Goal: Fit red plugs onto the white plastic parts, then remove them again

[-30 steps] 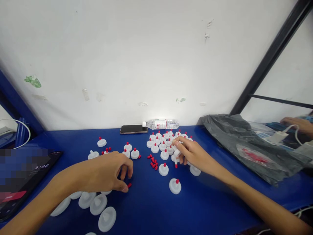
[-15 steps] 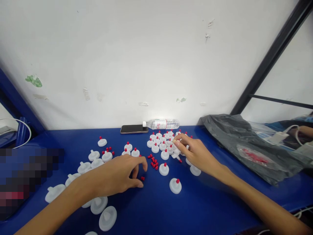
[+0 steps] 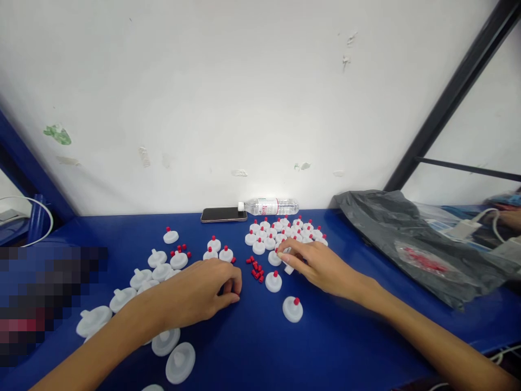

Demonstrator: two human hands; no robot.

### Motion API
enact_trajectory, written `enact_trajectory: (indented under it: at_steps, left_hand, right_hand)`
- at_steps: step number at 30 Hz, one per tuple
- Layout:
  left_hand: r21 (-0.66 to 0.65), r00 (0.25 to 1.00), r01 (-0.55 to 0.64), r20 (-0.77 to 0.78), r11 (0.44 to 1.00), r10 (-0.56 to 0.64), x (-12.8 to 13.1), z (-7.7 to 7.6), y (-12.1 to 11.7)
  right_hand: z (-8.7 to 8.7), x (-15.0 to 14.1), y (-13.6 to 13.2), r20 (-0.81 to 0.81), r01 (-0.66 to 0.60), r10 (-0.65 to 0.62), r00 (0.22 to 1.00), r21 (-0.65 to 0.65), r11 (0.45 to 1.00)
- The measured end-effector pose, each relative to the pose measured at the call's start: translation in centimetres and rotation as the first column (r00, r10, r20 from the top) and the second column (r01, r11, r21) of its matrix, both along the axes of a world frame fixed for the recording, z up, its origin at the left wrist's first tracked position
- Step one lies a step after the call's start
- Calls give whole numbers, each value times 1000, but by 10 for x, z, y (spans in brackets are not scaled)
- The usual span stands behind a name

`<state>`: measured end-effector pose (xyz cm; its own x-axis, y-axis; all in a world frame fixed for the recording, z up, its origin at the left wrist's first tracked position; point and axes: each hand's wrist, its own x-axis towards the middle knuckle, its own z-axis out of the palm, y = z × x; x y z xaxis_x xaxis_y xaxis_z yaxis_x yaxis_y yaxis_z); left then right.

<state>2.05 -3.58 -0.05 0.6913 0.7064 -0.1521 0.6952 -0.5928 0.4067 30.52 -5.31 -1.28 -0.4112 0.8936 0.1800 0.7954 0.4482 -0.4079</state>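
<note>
My left hand (image 3: 207, 288) is closed, thumb against curled fingers, just above the blue tabletop. The red cap seen between these fingers a moment ago is now hidden by them. Left of and below this hand lie several white discs with bare spouts (image 3: 180, 363). My right hand (image 3: 315, 263) pinches a white disc (image 3: 288, 269) with thumb and forefinger; most of it is covered and its spout end points down. Close by stand white discs with red caps on their spouts (image 3: 273, 282), packed in a cluster behind the hand. Loose red caps (image 3: 256, 271) lie between both hands.
A phone (image 3: 223, 215) and a clear bottle (image 3: 271, 206) lie along the wall. At right, a grey plastic bag (image 3: 386, 233) carries a clear packet of red caps (image 3: 425, 259). A blurred-out screen (image 3: 49, 304) is at left. Another person's hand (image 3: 510, 219) shows at far right.
My left hand has moved right with a red cap, and its fingers have closed. My right hand has shifted slightly left and down; a capped disc near its fingers now stands in the cluster.
</note>
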Motion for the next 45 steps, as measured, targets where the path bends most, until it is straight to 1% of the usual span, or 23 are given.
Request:
enact_trajectory:
  at_steps: [2,5,7,9,12,16,21,26,29,33,36,40,42,45]
  left_hand:
    - [-6,1000,-6,-7,1000,6,0,1,0]
    - [-8,1000,-3,-2,1000,3,0,1,1]
    - [-14,1000,1,2,1000,-1,-1,0,1]
    - [-17,1000,7,4,1000,-7,-1,0,1]
    - [-10,1000,10,7,1000,-10,-1,0,1]
    - [-12,1000,7,-1,1000,-7,-1,0,1]
    - [-24,1000,-5,-12,1000,5,-1,2,0]
    - [-28,1000,2,-9,1000,-2,-1,1,-1]
    - [-25,1000,6,-8,1000,-6,0,1,0]
    - [-26,1000,2,-13,1000,-2,0,2,0]
    - [-28,1000,4,-6,1000,-4,0,1,0]
    - [-20,1000,13,2,1000,-13,-1,0,0]
    - [-20,1000,10,-1,1000,-10,-1,0,1]
    - [-13,1000,4,-4,1000,-5,0,1,0]
  right_hand:
    - [3,1,-1,-14,16,-16,1000,7,1000]
    - [11,3,-1,-82,89,-85,993,43,995]
    - [15,5,-1,-103,113,-106,989,64,992]
    - [15,7,0,-94,106,-100,991,63,992]
    - [9,7,3,-72,99,-94,993,56,994]
    - [4,8,6,-77,74,-68,995,79,994]
    - [3,7,6,-101,51,-48,994,28,998]
    - [-1,7,7,-76,32,-32,997,1,999]
    - [-3,6,7,-63,-1,0,998,-20,1000]
    - [0,5,5,-95,-28,26,995,-20,999]
    - [5,6,4,-187,27,-25,982,4,1000]
    - [8,11,7,-305,93,-92,948,-11,996]
    - [8,13,9,-299,119,-113,948,2,993]
    - [8,14,9,-232,169,-153,961,53,984]
